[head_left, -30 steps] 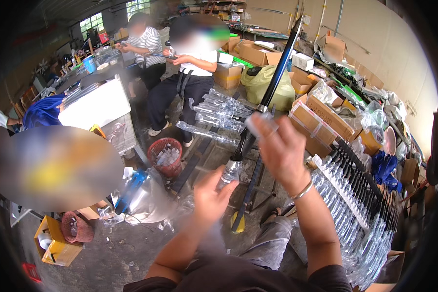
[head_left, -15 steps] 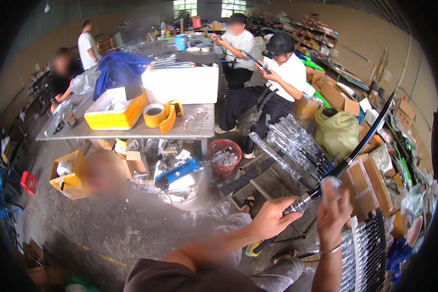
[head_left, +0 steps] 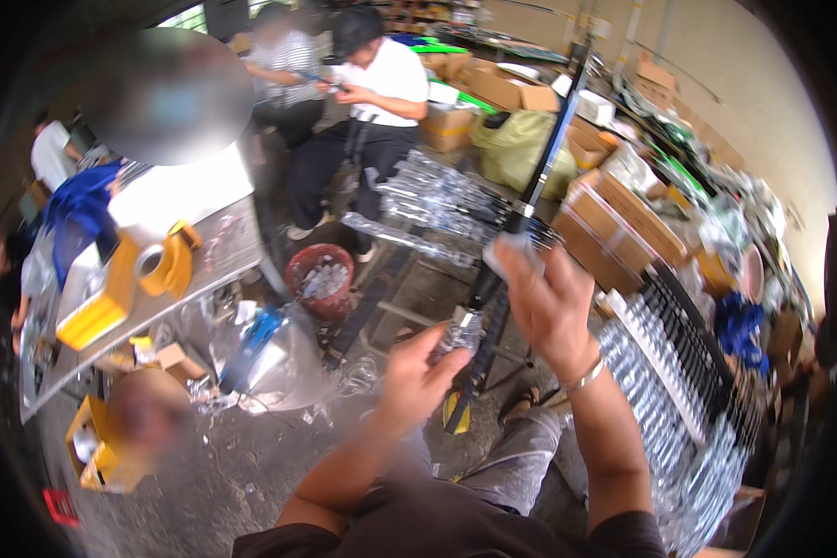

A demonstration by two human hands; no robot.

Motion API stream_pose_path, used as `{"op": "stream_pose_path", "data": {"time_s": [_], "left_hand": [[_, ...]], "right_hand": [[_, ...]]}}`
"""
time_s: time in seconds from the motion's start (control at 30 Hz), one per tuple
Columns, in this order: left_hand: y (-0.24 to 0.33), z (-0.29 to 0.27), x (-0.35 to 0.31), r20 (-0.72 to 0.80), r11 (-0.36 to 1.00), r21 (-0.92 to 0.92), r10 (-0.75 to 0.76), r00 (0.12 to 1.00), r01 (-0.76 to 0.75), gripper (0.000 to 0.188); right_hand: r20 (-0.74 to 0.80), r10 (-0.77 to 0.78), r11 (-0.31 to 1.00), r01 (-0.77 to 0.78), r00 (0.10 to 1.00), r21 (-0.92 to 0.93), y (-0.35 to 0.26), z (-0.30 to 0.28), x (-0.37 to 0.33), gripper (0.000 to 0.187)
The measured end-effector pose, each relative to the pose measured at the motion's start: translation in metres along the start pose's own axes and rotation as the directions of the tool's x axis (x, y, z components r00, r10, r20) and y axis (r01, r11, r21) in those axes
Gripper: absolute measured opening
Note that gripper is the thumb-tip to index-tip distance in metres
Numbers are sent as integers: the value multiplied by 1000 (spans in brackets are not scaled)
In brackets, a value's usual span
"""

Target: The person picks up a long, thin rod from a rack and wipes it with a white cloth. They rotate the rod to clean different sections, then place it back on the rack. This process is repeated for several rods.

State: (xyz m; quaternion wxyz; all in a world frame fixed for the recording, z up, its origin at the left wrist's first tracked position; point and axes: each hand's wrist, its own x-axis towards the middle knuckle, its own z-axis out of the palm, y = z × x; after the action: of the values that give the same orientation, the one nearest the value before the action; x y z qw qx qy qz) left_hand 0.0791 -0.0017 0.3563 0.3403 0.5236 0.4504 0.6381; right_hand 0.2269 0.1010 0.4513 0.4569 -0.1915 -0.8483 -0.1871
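Note:
A long, slim black fishing rod (head_left: 547,160) slants up and away from me, its far end high toward the back right. My left hand (head_left: 417,377) is closed around its near end, where a clear plastic wrap (head_left: 462,330) covers the handle. Farther up the handle, my right hand (head_left: 556,302) has its fingers curled, slightly blurred, with a small whitish cloth-like piece (head_left: 504,259) pressed at the rod. What exactly the piece is cannot be made out. Beyond the rod lies a bundle of plastic-wrapped rods (head_left: 446,200) on a metal frame.
Many wrapped rods (head_left: 660,437) lean at my right, near cardboard boxes (head_left: 614,228). Left stands a table (head_left: 219,244) with a yellow box (head_left: 102,293) and tape roll (head_left: 149,265). A red basket (head_left: 318,302) holds scraps. A co-worker in white (head_left: 395,88) sits ahead.
My view has turned right, so the table and co-workers shift left. The rod now stands steeper in view. Both hands stay on it, the right one still with the whitish piece.

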Motion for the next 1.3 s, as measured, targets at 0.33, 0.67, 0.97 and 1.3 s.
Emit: {"op": "stream_pose_path", "data": {"time_s": [0.33, 0.67, 0.97, 1.3], "left_hand": [[-7, -6, -1, 213, 939, -271, -158, 964, 214, 30], [-14, -19, -3, 406, 815, -456, -167, 898, 358, 41], [-15, -19, -1, 617, 548, -598, -153, 772, 585, 53], [-28, -22, -3, 775, 301, -591, -44, 630, 748, 51]], "right_hand": [[12, -55, 996, 54, 998, 67, -4, 3, -24, 47], [-15, -60, 986, 62, 998, 154, -23, 15, -40, 44], [-169, 137, 971, -98, 976, 218, -2, 21, -19, 57], [-204, 282, 910, -194, 938, 366, -6, 26, -9, 50]]}}
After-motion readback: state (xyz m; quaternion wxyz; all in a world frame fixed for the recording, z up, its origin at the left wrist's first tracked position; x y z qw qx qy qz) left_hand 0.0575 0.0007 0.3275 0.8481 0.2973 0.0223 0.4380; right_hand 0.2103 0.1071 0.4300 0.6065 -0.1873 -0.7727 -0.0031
